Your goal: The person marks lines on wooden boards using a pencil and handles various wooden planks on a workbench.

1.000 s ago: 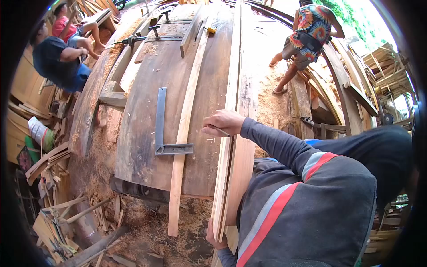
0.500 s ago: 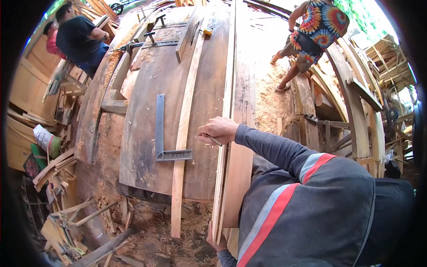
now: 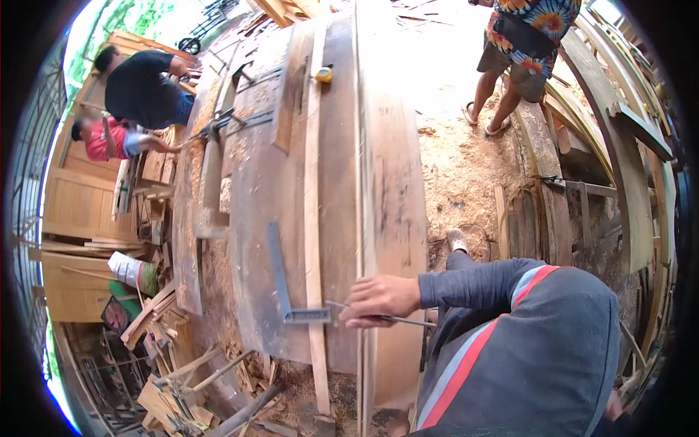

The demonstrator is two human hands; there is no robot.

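A worker's right hand closes its fingers around a thin dark rod, which juts out on both sides, one end near a metal square lying across a pale strip; the left hand's grip cannot be told.

I can pass left of the metal square, low over the tabletop. Right of the square I'm blocked: right hand plus thin rod, then long boards. Beyond the square, bar clamp and short plank obstruct. Pale strip beneath the square's stock: flat, minor.
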